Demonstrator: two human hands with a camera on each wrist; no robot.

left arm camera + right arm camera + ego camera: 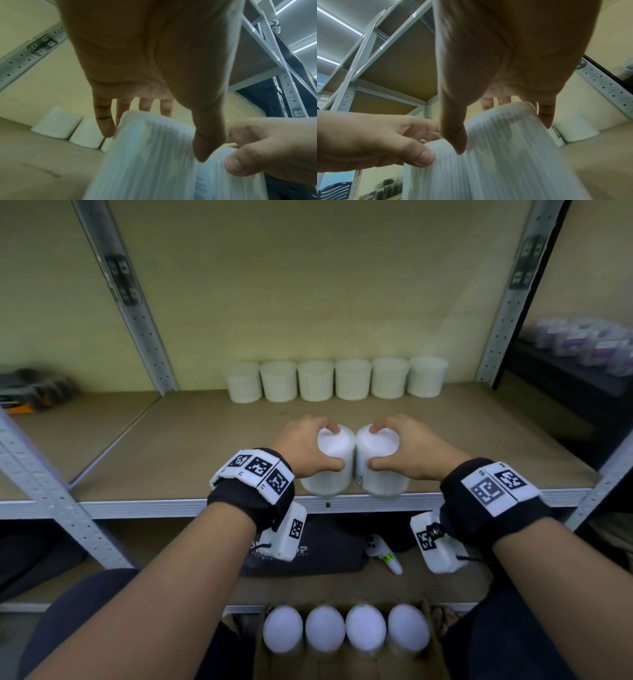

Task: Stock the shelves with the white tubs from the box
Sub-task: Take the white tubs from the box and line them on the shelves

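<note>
Gripping one white tub each from above, the left hand [301, 447] and right hand [412, 447] hold the left tub [330, 465] and right tub [382, 467] side by side, seemingly touching, at the shelf [191, 440] front edge. Six tubs [337, 380] line the back; four more [346, 628] sit in the box [430, 611] below.

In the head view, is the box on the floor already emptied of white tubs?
No: four white tubs stand in a row in the cardboard box, while each hand holds another tub at the shelf's front edge.
</note>
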